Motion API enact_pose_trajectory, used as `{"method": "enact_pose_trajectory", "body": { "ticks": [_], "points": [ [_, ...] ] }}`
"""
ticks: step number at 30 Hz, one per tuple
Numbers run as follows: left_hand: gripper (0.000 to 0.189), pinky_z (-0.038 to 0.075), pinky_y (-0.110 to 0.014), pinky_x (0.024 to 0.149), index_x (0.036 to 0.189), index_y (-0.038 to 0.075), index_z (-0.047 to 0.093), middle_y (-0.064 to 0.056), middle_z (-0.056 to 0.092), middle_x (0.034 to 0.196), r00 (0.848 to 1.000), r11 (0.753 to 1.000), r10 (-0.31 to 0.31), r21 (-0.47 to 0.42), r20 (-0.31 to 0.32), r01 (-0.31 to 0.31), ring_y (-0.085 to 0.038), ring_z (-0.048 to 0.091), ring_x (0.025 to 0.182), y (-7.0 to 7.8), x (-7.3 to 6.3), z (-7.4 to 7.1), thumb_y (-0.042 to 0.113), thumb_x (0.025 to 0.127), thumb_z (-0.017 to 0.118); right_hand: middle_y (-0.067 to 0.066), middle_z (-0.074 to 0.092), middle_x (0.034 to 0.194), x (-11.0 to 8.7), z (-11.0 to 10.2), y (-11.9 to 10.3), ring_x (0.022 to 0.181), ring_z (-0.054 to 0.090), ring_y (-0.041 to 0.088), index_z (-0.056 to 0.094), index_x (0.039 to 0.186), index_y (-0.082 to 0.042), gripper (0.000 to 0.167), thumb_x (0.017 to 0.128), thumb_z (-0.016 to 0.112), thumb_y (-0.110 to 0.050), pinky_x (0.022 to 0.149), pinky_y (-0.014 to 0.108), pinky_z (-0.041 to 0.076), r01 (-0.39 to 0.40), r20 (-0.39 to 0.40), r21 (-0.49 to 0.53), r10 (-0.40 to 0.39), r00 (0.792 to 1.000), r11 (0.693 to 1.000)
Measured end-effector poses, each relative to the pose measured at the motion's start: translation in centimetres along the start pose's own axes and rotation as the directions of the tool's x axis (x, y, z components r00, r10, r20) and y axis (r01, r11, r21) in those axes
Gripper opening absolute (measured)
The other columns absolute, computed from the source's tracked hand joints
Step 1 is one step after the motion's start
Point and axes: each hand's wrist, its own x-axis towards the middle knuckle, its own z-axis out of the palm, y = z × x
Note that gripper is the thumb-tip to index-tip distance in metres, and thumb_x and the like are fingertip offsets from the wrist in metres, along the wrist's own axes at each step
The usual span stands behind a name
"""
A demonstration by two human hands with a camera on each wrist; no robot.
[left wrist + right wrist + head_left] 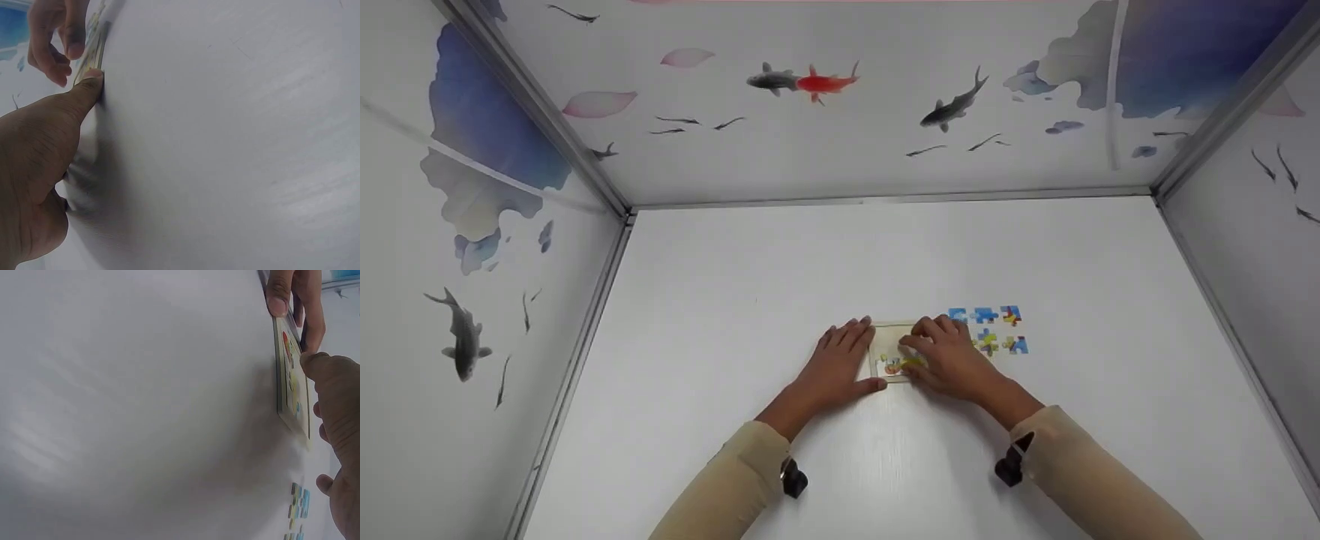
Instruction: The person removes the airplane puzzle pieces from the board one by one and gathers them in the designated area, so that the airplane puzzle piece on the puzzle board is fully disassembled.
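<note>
White walls painted with fish enclosed the tabletop, where a puzzle tray lay toward five o'clock of the head view. Straight-fingered, the left hand braced its nine-o'clock edge; the right hand curved over three o'clock, its grip impossible to tell. Steady bracing and even downward pressure would probably seat pieces best. The right wrist view bared the tray's outer side, barely readable from the head view.
</note>
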Motion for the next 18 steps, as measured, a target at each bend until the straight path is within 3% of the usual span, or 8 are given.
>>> {"method": "enact_pose_trajectory", "body": {
  "ticks": [5,8,18],
  "points": [
    [0.098,0.018,-0.054,0.135,0.177,0.009,0.023,-0.006,0.016,0.185,1.000,1.000,0.001,0.015,-0.003,-0.001,-0.028,0.016,0.170,-0.3,0.3,0.0,0.071,0.107,0.054,0.006,0.061,0.127,0.9,0.3,-0.7,0.119,0.055,0.031,0.075,0.137,-0.019,0.039,0.105,0.077,-0.041,0.101,0.064,0.046,0.021,0.017,0.008,-0.021,1.000,1.000],
    [0.098,0.017,-0.054,0.136,0.177,0.009,0.023,-0.006,0.016,0.185,1.000,1.000,0.000,0.016,-0.003,0.000,-0.028,0.016,0.170,-0.3,0.3,0.0,0.071,0.107,0.055,0.005,0.061,0.128,1.2,0.6,-1.0,0.121,0.055,0.031,0.074,0.137,-0.021,0.038,0.107,0.074,-0.043,0.106,0.065,0.045,0.029,0.033,0.022,-0.030,0.999,0.999],
    [0.099,0.018,-0.053,0.136,0.177,0.010,0.024,-0.005,0.017,0.185,1.000,1.000,-0.011,0.008,-0.001,0.011,-0.028,0.016,0.170,0.1,-0.1,0.0,0.071,0.106,0.057,0.007,0.061,0.130,1.5,1.2,-2.1,0.125,0.053,0.035,0.074,0.134,-0.021,0.030,0.107,0.076,-0.033,0.109,0.072,0.043,0.074,0.061,0.008,-0.074,0.995,0.997]
  ]
}}
